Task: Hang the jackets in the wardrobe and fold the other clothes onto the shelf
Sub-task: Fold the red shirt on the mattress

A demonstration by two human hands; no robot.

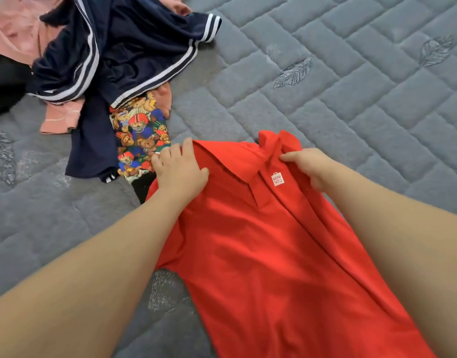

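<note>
Bed: grey quilted mattress with brick-pattern stitching and embroidered feather motifs; it carries everything in view.
Red shirt: bright red cotton polo shirt lies lengthwise on the mattress, collar at the far end, body running toward the camera's lower edge. It lies between the two forearms, with one long side folded in over the body. A small white label with red lettering sits just below the collar.
Clothes pile: loose heap at the upper left, well apart from the shirt's lower part but near its left shoulder.
Navy garment: dark navy blue fabric with white stripes lies crumpled on top of the heap.
Pink garment: salmon-pink cloth shows at the far left corner and again under the navy piece.
Printed garment: multicoloured teddy-bear print fabric pokes out from under the navy piece, its lower edge just beside the left hand.
Black cloth: a dark piece at the left edge; what it is cannot be told.
Left hand: left hand presses on the shirt's left shoulder, fingers curled over the cloth's edge.
Right hand: right hand pinches the shirt's right shoulder beside the collar, fingers closed on the fabric.
</note>
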